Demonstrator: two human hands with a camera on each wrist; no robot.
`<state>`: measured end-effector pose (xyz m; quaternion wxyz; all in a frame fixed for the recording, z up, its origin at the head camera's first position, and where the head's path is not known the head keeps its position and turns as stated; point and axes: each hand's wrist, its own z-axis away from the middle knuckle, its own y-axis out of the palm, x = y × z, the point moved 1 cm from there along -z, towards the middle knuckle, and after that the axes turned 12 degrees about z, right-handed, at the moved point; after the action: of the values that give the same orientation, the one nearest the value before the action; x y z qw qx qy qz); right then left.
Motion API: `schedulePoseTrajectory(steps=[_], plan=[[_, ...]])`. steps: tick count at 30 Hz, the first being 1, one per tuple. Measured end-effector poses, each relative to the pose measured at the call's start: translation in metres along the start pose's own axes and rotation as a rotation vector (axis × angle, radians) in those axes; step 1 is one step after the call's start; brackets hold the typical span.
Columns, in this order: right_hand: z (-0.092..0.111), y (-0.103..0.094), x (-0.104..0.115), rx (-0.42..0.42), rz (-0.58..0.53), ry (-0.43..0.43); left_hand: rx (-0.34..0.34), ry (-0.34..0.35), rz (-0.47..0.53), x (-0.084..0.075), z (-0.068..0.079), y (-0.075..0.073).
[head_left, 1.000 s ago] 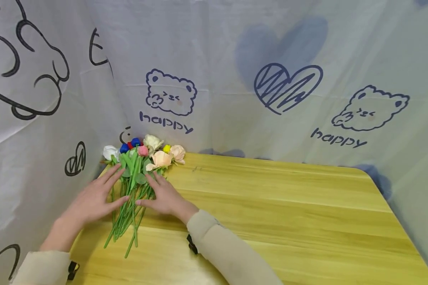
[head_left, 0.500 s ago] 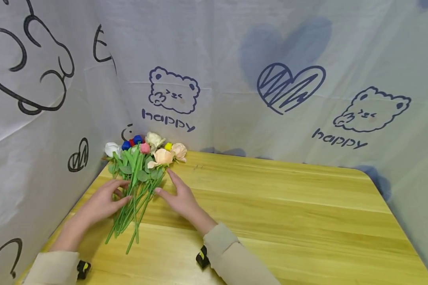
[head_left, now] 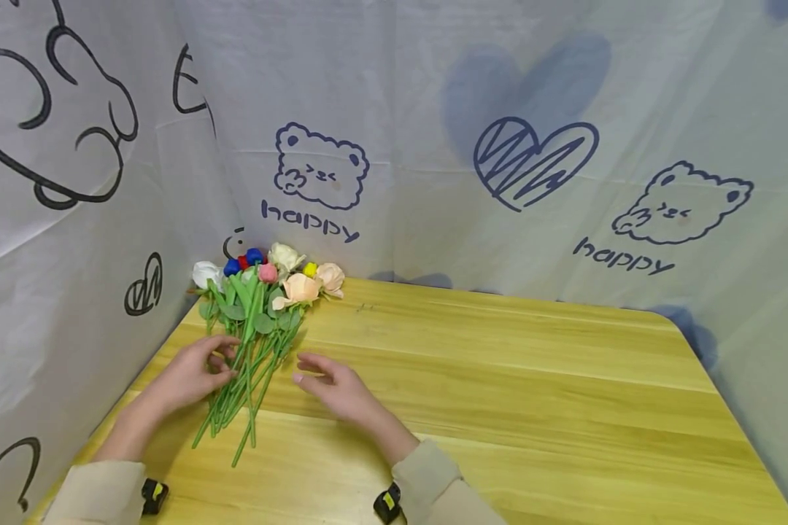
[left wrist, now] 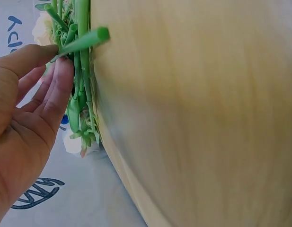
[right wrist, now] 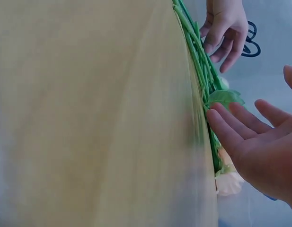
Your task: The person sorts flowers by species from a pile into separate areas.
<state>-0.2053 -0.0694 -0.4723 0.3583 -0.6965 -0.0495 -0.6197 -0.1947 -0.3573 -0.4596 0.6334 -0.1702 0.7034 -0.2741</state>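
Observation:
A bunch of artificial flowers (head_left: 252, 350) lies on the wooden table (head_left: 499, 394) at its far left corner. Its white, peach, pink, blue, red and yellow heads point to the back, and the green stems fan toward the front. My left hand (head_left: 187, 375) is at the left side of the stems, fingers loosely bent. In the left wrist view, its thumb and fingertips are right at a green stem (left wrist: 86, 41). To the right of the bunch, my right hand (head_left: 338, 386) holds nothing; its fingers are spread in the right wrist view, overlapping a leaf (right wrist: 225, 98) there.
White fabric (head_left: 414, 87) with drawn bears and hearts hangs behind the table, and more hangs along the left side. Each sleeve has a black device (head_left: 387, 503) at the wrist. The flower heads sit close to the back fabric.
My right hand has drawn back from the flowers, to the right and toward me. My left hand has slid down along the stems, its fingers more bent. The bunch lies nearly as before.

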Motion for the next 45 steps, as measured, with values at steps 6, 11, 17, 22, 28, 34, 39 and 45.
schedulePoseTrajectory(steps=[6,11,17,22,28,34,39,45], plan=[[0.006,0.005,-0.002,0.04,-0.053,0.0,0.005,-0.055,0.022,0.0,0.0,0.002],[0.008,0.01,0.001,0.084,-0.073,-0.001,-0.017,-0.074,0.081,-0.005,0.001,0.007],[0.005,0.017,0.005,0.114,-0.144,-0.008,-0.044,-0.069,0.161,-0.019,0.0,0.015],[0.003,0.024,0.008,0.138,-0.215,-0.009,-0.054,-0.053,0.256,-0.03,-0.003,0.023],[0.002,0.033,0.011,0.147,-0.289,0.013,-0.076,-0.007,0.292,-0.038,-0.006,0.035],[0.001,0.037,0.013,0.108,-0.298,0.033,-0.113,0.023,0.314,-0.047,-0.011,0.045],[0.0,0.037,0.013,0.03,-0.363,0.069,-0.154,0.018,0.325,-0.053,-0.014,0.052],[0.0,0.034,0.01,-0.07,-0.413,0.087,-0.195,0.028,0.363,-0.059,-0.016,0.061]])
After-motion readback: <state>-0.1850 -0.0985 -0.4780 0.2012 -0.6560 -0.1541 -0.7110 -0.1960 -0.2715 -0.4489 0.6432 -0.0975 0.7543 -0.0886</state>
